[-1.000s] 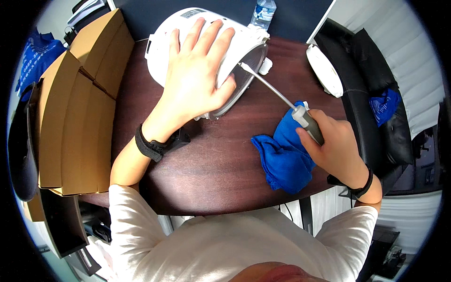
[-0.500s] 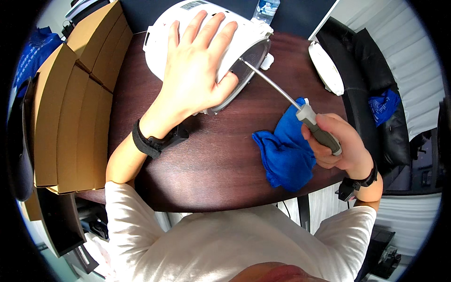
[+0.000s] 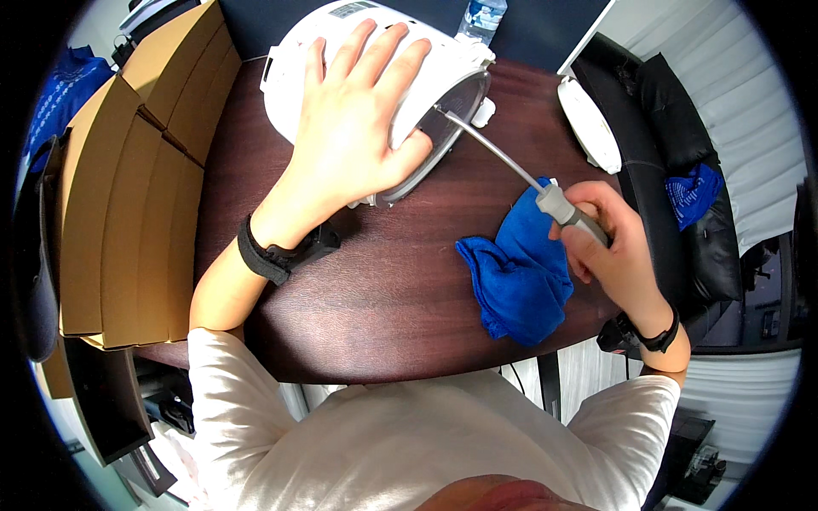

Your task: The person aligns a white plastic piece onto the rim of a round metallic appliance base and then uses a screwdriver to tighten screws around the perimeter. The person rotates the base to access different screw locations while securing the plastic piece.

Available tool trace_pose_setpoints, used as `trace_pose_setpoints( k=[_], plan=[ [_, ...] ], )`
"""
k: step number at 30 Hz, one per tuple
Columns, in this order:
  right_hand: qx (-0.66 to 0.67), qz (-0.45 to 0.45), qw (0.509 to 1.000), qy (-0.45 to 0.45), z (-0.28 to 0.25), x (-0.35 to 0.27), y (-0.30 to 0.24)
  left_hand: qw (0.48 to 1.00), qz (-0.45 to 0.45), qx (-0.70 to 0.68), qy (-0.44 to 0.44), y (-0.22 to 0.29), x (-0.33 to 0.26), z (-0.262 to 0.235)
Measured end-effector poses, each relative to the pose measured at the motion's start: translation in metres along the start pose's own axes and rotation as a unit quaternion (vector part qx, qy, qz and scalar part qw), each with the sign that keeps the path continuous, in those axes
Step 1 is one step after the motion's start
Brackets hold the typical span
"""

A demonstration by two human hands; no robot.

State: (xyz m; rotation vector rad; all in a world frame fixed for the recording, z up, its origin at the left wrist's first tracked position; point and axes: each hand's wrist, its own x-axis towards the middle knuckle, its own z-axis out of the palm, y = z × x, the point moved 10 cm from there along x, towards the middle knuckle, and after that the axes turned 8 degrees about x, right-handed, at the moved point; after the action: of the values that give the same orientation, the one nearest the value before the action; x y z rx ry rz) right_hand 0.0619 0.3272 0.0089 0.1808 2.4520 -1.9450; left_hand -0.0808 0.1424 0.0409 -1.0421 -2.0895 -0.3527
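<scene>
A white rounded appliance housing (image 3: 298, 94) lies on its side at the far edge of the table, its grey open-looking end turned toward the right. Flat on its shell rests my left hand (image 3: 358, 111), fingers spread. My right hand (image 3: 609, 230) is wrapped round the grey handle of a long screwdriver (image 3: 503, 157). The screwdriver's metal tip touches the housing near the rim of that end. Under the handle, a crumpled blue cloth (image 3: 520, 281) lies on the table.
The dark wooden table (image 3: 366, 315) has cardboard boxes (image 3: 128, 221) stacked along its left side. A white oval cover (image 3: 588, 123) stands at the right edge, beside a black sofa (image 3: 682, 128). Behind the housing is a water bottle (image 3: 481, 19). Another blue cloth (image 3: 694, 196) lies on the sofa.
My right hand has turned on the screwdriver's handle, its fingers and wrist now rolled round. The tip stays against the housing, and my left hand keeps its place.
</scene>
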Motion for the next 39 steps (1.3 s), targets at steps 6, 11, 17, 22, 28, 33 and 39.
trace_pose_setpoints(
  k=[6, 11, 17, 22, 28, 33, 39],
  plan=[
    [0.021, 0.008, 1.000, 0.004, -0.001, -0.006, 0.000, 1.000, 0.000, -0.001, 0.003, 0.000, 0.000, -0.001],
    [-0.150, -0.108, 0.982, 0.032, 0.006, -0.012, -0.025, 1.000, 0.002, 0.001, 0.004, 0.001, -0.001, -0.001],
    [-0.099, -0.051, 0.993, 0.037, 0.003, -0.010, -0.017, 1.000, 0.004, -0.001, 0.002, 0.001, -0.001, -0.001],
    [-0.171, -0.060, 0.983, 0.027, 0.006, -0.005, -0.024, 1.000, 0.004, 0.007, 0.000, 0.002, -0.003, 0.000],
    [-0.255, -0.141, 0.957, 0.009, 0.011, 0.006, -0.033, 1.000, 0.001, 0.009, 0.003, 0.002, -0.001, 0.000],
    [-0.086, 0.024, 0.995, -0.037, 0.003, 0.019, -0.001, 1.000, -0.001, 0.015, 0.006, 0.001, -0.001, 0.000],
    [0.263, 0.209, 0.932, -0.138, 0.020, 0.015, 0.044, 1.000, -0.002, 0.008, 0.003, 0.001, 0.000, -0.001]
  ],
)
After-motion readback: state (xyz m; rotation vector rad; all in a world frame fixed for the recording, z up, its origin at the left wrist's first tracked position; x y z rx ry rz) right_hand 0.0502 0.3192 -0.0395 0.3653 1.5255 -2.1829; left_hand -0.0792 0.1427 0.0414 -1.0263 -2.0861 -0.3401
